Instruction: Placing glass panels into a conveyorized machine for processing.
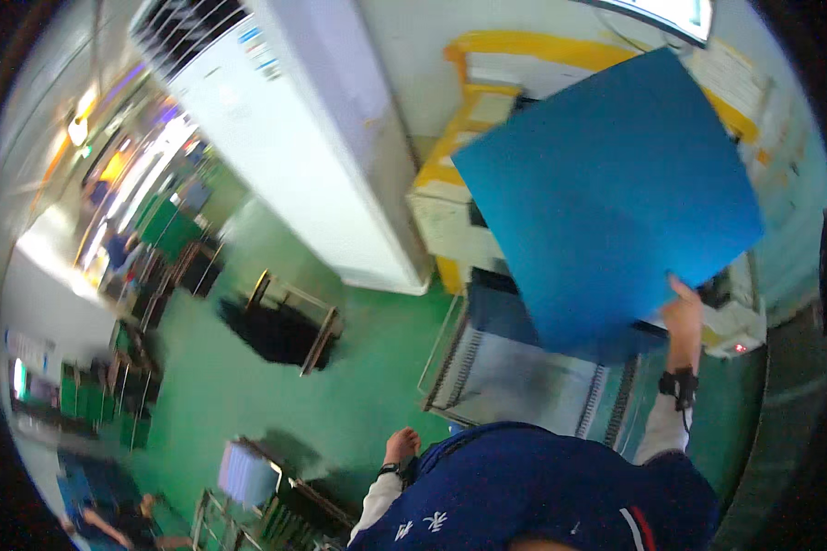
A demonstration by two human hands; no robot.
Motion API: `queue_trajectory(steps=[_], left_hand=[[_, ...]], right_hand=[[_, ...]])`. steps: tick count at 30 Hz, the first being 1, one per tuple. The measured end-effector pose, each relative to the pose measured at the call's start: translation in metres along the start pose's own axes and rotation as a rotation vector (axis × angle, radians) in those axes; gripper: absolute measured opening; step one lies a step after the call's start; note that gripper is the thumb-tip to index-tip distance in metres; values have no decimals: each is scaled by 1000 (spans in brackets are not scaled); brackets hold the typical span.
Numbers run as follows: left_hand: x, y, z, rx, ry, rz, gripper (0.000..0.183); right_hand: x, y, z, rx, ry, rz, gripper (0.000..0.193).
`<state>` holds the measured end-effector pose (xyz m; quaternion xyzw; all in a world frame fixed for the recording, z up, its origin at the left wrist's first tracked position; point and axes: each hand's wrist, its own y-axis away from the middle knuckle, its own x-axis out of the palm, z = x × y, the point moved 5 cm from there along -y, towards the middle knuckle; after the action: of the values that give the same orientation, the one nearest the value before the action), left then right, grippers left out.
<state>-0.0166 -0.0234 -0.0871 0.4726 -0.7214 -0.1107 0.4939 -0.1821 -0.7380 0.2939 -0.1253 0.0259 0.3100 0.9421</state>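
Holding blue sheet | right hand: grip pinching edge | left hand: curled, grip unclear

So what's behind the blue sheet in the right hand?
Parts of a white and yellow unit show past the blue sheet; a slotted rack shows below its lower edge. Whatever the sheet's middle covers cannot be seen.

From afar, I see a smooth, faintly glossy blue sheet, upper right, and a matt cloth shirt, bottom centre.
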Motion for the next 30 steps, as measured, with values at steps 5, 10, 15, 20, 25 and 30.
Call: queue_trajectory(steps=[5,10,15,20,25,30], left_hand=[[66,2,-17,-85,-187,-105,16],[41,2,-15,-200,-21,-95,19],[41,13,-17,-85,-189,-254,17],[43,21,-14,-161,-30,-312,17],[46,22,-15,-241,495,-160,17],[50,23,-13,-151,-53,-333,19]], right_hand=[[45,13,57,424,-869,-107,30],[74,-3,25,472,-886,-149,21],[85,-21,-7,500,-905,-188,17],[83,-61,-33,428,-1025,-160,16],[88,-110,-34,438,-992,-111,20],[83,-122,-39,657,-773,27,32]])
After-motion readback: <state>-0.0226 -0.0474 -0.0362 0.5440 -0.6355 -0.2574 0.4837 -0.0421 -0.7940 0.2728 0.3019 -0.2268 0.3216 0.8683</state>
